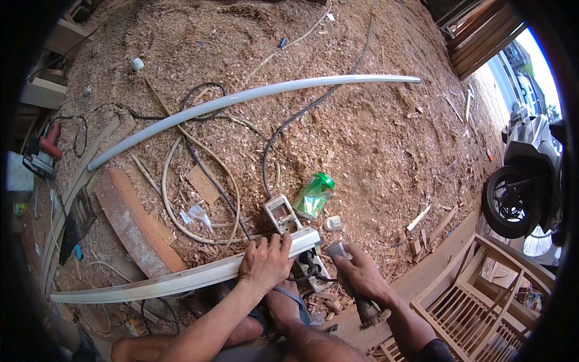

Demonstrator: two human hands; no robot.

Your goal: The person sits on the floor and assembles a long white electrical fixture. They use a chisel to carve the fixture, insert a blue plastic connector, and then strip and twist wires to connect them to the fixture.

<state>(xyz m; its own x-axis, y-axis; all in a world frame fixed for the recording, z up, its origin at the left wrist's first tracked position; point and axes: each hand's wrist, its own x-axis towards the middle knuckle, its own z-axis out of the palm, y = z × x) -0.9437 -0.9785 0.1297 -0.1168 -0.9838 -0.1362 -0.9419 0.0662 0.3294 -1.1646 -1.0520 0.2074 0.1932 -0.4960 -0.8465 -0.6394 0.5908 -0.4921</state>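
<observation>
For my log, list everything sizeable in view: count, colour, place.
batten: 1, white, lower centre
hand tool: 1, grey, centre
tube: 1, white, upper centre
socket blocks: 2, white, centre
container: 1, green, centre
power tool: 1, red, left
curved timber: 1, brown, left
cables: several, black/beige, centre
slatted woodwork: uncertain, tan, right
motorbike: 1, grey, right
shavings: uncountable, tan, throughout
legs: 2, bare, bottom
left hand: 1, bare, on batten
right hand: 1, bare, around tool

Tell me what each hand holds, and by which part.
The left hand holds the long white strip near its right end; the right hand grips a tool near its grey end.
</observation>
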